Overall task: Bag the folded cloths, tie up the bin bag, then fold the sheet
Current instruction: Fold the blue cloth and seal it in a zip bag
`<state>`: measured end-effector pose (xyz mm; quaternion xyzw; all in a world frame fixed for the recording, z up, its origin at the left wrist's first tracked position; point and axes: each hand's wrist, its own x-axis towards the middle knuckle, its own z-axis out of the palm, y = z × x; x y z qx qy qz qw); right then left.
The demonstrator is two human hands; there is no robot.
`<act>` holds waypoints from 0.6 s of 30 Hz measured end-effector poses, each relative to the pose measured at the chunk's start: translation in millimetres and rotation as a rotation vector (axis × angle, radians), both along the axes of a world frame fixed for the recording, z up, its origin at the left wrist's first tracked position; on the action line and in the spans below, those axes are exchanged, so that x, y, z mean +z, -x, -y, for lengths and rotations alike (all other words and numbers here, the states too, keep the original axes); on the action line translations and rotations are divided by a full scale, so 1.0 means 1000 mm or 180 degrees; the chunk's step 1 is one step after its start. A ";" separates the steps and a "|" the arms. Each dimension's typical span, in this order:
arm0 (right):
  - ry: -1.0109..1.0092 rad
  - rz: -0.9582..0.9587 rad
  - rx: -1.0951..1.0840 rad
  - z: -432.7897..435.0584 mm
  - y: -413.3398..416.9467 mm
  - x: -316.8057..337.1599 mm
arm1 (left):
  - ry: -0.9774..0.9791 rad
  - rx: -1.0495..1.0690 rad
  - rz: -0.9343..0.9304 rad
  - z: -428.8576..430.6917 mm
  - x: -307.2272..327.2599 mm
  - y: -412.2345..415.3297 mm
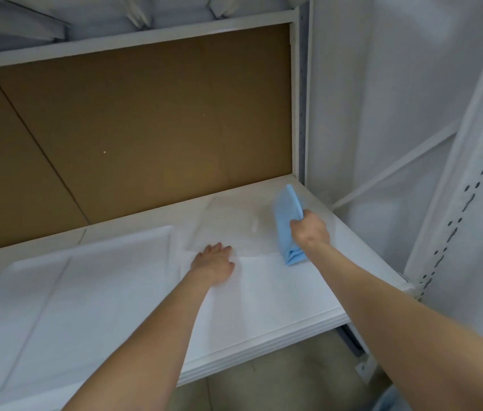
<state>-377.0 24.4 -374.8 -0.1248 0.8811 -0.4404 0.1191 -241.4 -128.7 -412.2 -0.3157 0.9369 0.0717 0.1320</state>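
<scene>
Blue cloth (289, 229), one, in right hand (309, 231); left hand (213, 265) on sheet (86, 292).

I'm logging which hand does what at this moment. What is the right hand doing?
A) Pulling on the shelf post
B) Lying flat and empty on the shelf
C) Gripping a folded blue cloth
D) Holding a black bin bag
C: the right hand has its fingers curled round a folded blue cloth, while the left hand lies flat on the white sheet.
</scene>
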 end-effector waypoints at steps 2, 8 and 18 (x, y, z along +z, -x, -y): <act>0.0047 -0.0117 -0.0161 0.002 0.001 0.001 | 0.0382 -0.0144 0.0059 -0.004 0.000 0.001; -0.0246 -0.0042 -0.0021 0.009 -0.004 -0.008 | 0.0156 -0.0741 -0.0346 -0.051 0.024 0.020; -0.0078 0.0364 0.0110 0.005 0.002 -0.023 | -0.0084 -0.0399 -0.0296 0.004 0.010 -0.006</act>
